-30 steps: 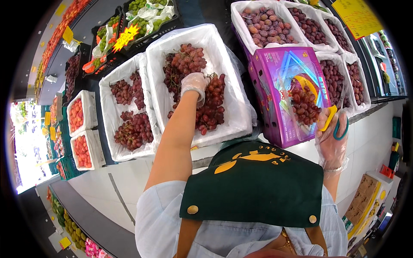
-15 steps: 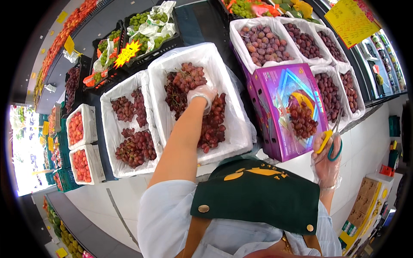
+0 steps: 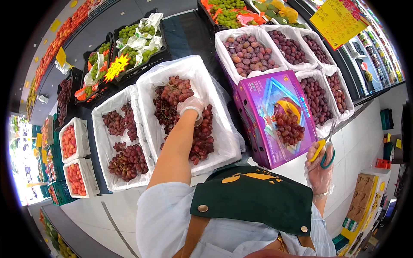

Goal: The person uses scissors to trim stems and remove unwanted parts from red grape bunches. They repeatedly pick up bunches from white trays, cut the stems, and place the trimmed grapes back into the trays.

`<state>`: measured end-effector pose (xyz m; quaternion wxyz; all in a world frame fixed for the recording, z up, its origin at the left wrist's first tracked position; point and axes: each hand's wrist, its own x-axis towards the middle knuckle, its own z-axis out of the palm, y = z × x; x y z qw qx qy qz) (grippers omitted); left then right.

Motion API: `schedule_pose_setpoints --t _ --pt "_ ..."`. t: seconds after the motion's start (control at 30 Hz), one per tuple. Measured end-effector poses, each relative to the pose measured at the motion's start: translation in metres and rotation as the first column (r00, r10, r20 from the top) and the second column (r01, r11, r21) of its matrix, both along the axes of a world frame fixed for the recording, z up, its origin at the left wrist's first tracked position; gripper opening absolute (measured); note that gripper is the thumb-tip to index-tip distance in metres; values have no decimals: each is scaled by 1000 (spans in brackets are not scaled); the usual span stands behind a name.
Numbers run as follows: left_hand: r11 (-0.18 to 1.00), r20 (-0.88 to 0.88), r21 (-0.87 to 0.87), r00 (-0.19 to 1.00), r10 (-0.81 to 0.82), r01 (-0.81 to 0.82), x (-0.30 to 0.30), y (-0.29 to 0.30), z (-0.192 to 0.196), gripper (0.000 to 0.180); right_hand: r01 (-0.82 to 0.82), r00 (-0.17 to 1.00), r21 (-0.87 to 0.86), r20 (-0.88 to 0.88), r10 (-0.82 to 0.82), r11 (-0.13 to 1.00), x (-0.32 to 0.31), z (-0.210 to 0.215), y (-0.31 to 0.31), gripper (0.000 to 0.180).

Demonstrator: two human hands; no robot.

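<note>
My left hand [image 3: 190,106], in a clear plastic glove, reaches into a large white-lined box [image 3: 230,144] of red grapes. Its fingers curl at the lower edge of a bunch of red grapes [image 3: 177,91], and their tips are partly hidden. Darker grapes [image 3: 165,112] lie to its left, and another bunch [image 3: 202,139] hangs below the wrist. At the right, my gloved right hand [image 3: 319,174] is closed around scissors [image 3: 328,159] with yellow and teal handles, blades pointing up. Nearby, a separate grape bunch [image 3: 290,129] rests on a purple carton [image 3: 266,150].
A smaller white-lined box [image 3: 103,146] of grapes adjoins on the left, with peach-coloured fruit boxes [image 3: 88,176] beyond. Boxes of plums [image 3: 251,53] stand behind the purple carton. Black crates of green grapes [image 3: 140,38] sit at the back. A yellow sign [image 3: 337,21] hangs at upper right.
The whole view has shifted, so the boxes sit slightly lower and further left. My left hand stays at the same bunch, and the scissors remain in my right hand.
</note>
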<state>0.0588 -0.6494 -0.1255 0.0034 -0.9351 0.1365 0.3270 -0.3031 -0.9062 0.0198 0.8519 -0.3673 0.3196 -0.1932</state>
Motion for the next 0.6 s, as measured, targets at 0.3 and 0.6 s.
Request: schedule_pose_setpoints --t 0.3,0.6 --pt "918 419 -359 908 -3 169 -5 16 2 37 -113 992 45 67 110 993 16 1 -8 50" --pt "309 74 -935 947 -314 175 -98 -75 139 33 -129 988 5 86 128 992 18 1 -12 53"
